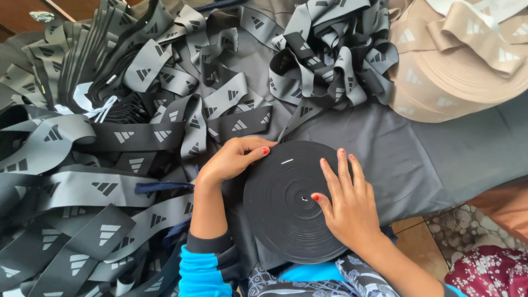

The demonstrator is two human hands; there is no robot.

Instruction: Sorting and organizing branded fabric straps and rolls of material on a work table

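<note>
The left hand has its grip pinched on the rim of the flat black elastic roll, which lies on dark cloth at the lap. The right hand lies spread open on its face; firm flat pressure there should keep the coils from slipping.

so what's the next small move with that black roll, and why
Probably peel the tape's loose end free with the left hand. Its fingertips already pinch the upper left rim of the black roll, while the right hand lies flat on the coil, thumb near the centre, pinning it so that it should not shift.
</note>
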